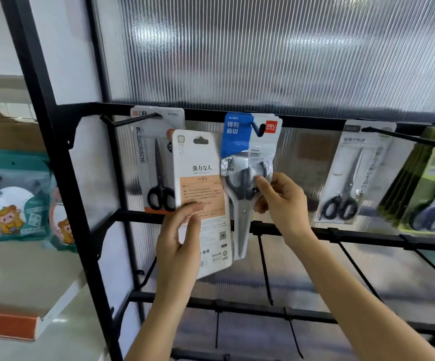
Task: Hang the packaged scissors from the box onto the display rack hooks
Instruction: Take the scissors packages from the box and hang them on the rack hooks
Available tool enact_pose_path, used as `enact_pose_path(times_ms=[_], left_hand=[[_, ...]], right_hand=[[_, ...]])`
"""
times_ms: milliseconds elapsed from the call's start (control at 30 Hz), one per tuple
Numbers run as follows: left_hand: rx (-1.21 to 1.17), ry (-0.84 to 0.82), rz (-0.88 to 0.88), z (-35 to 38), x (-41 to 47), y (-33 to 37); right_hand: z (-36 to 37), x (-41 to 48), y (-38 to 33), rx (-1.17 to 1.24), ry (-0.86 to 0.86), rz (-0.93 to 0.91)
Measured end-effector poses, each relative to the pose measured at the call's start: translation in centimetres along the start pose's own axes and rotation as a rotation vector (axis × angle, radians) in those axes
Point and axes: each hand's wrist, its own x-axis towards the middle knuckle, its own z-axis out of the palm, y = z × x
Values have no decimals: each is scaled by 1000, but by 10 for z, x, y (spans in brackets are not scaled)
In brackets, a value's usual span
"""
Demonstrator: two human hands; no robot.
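My left hand (178, 239) grips a white and orange scissors package (200, 183) by its lower left edge, back side facing me, held upright in front of the rack. My right hand (280, 201) pinches the blue and grey scissors package (247, 152), which hangs on a black hook (258, 130). A grey scissors package (156, 162) hangs on the left hook (130, 119), partly behind the white package. Further right hang a clear-fronted scissors package (354, 173) and a stack of green packages (427, 183).
The black display rack (62, 157) has lower crossbars with several bare hooks (264, 267) pointing down toward me. A ribbed translucent panel (263, 48) backs the rack. At the left, teal cartoon packages (16, 196) stand on a white shelf (55, 303).
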Motion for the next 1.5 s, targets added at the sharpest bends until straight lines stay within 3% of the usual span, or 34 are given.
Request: enact_pose_path(times_ms=[167,300,400,500,600,733,833,1000,1100,1167,1233,1333,1400,1500], left_hand=[[77,-17,64,6,13,-8],[81,-40,102,7,11,-12],[40,-42,129,7,7,-10],[-26,12,195,12,1,-1],[-43,59,307,18,-7,4],[393,17,565,23,-17,-1],[547,52,707,16,-19,-10],[663,-25,771,6,-28,-17],[584,-44,770,-8,-32,-12],[478,81,726,-20,-35,-10],[328,173,498,-31,-40,-4],[45,-3,53,-40,-47,6],[-24,-71,-36,-40,-49,11],[-90,33,-97,-39,-51,10]], right_hand=[[6,43,15,-100,108,121],[3,47,25,42,133,308],[-1,11,28,23,103,280],[-3,-35,22,-50,-25,104],[1,-65,3,80,-219,34],[7,-77,-24,307,-423,6],[7,-80,-34,319,-409,-46],[15,-79,-33,281,-217,82],[17,-75,-34,436,-204,153],[13,-72,-36,518,-192,168],[12,-70,-39,562,-205,162],[12,-70,-43,610,-235,174],[15,-71,-42,606,-243,165],[18,-73,-38,575,-296,160]])
